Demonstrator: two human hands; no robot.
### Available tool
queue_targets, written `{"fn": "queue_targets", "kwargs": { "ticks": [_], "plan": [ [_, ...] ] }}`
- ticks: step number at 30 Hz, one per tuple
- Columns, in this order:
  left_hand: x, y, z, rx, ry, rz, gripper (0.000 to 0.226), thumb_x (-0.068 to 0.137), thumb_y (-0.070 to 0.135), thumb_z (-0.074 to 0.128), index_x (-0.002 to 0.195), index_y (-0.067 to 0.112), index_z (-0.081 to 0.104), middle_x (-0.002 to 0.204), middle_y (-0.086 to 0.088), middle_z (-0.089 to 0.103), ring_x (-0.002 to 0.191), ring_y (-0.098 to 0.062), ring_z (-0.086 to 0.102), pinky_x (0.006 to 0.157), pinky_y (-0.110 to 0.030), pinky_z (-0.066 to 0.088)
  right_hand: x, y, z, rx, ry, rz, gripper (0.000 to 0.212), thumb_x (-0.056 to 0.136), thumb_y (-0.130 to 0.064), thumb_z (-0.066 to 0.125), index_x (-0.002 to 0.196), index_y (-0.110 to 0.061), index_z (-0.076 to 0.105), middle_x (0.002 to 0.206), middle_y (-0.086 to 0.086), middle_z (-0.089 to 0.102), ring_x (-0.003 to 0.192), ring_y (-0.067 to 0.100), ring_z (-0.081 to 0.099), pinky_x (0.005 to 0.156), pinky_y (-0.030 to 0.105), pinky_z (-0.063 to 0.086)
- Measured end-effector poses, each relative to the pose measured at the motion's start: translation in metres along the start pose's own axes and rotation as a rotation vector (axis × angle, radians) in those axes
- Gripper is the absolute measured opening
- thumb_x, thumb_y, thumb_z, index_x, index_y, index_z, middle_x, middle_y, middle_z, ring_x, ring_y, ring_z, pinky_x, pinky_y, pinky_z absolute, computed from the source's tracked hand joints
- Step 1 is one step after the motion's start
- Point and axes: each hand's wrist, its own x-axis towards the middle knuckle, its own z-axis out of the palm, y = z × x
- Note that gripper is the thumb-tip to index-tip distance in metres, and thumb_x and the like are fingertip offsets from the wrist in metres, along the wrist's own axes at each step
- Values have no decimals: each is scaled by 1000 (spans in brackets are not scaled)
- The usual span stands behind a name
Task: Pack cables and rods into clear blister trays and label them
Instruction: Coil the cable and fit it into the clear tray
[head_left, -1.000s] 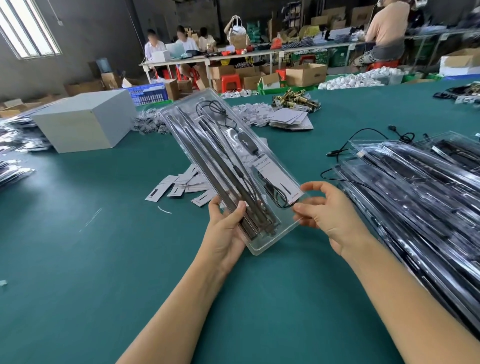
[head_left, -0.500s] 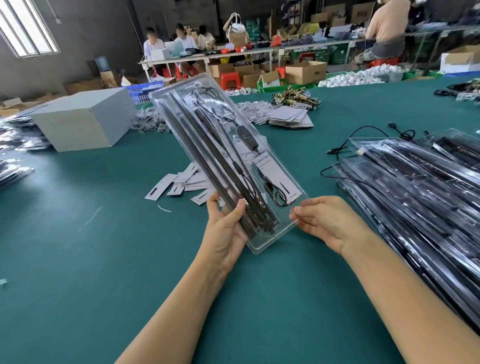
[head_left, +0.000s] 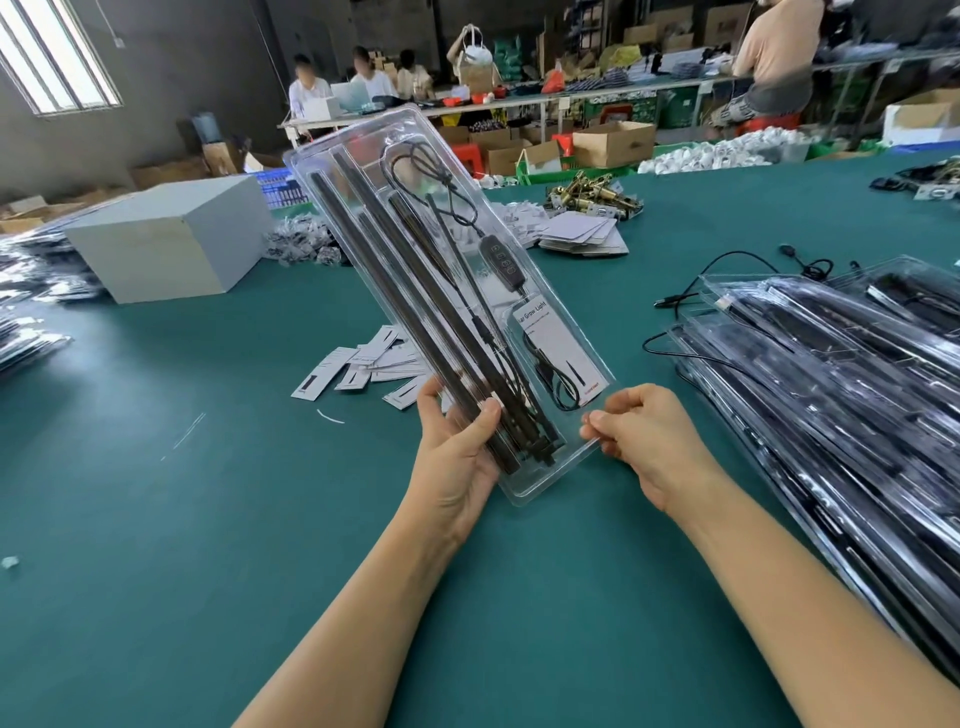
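Packed tray held up on end for a last check

The table (head_left: 156, 519) carries a stack (head_left: 831, 395) of finished trays right of the tray (head_left: 363, 156), probably its destination. The tray is raised and tilted, likely to inspect the fit. Its rods (head_left: 384, 306), cable (head_left: 441, 208) and label (head_left: 563, 348) sit in their recesses. The left hand (head_left: 457, 457) wraps its lower edge; the right hand (head_left: 639, 431) pinches its near corner, steadying it.
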Motion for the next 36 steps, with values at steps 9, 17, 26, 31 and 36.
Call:
{"fn": "queue_targets", "kwargs": {
  "ticks": [9, 17, 26, 31, 36],
  "plan": [
    [-2, -1, -1, 13, -10, 6, 46, 90, -11, 49, 119, 24, 42, 105, -9, 68, 94, -23, 67, 84, -54, 54, -1, 1, 1, -69, 72, -134, 21, 86, 0, 59, 89, -18, 47, 80, 4, 63, 89, 25, 65, 87, 42, 49],
    [0, 8, -6, 116, 21, 16, 52, 79, 2, 65, 121, 22, 42, 108, -12, 70, 91, -25, 69, 75, -44, 58, 1, -6, -14, 134, 36, -86, 16, 87, 3, 60, 90, -11, 54, 80, 7, 69, 67, 13, 65, 64, 27, 48],
    [10, 21, -16, -3, 114, 39, 68, 86, -4, 58, 137, 33, 32, 108, -10, 69, 84, -24, 66, 75, -46, 59, 8, -4, -31, 43, 25, -131, 14, 89, 5, 60, 95, -7, 55, 91, 14, 67, 64, 16, 70, 67, 32, 56],
    [11, 34, -8, 22, 191, 104, 65, 90, -8, 54, 139, 25, 28, 97, -10, 70, 71, -20, 68, 62, -38, 59, 1, -6, -21, -425, 232, -443, 31, 92, -23, 61, 120, -12, 55, 101, 5, 65, 88, 17, 62, 78, 31, 45],
    [6, 52, -6, 291, 316, 286, 41, 89, 3, 56, 124, 15, 39, 91, -9, 66, 67, -21, 67, 57, -32, 55, -40, -26, 2, -956, 22, -1009, 82, 71, -84, 36, 122, -24, 62, 142, 10, 47, 139, 34, 29, 109, 61, 24]
  ]
}}
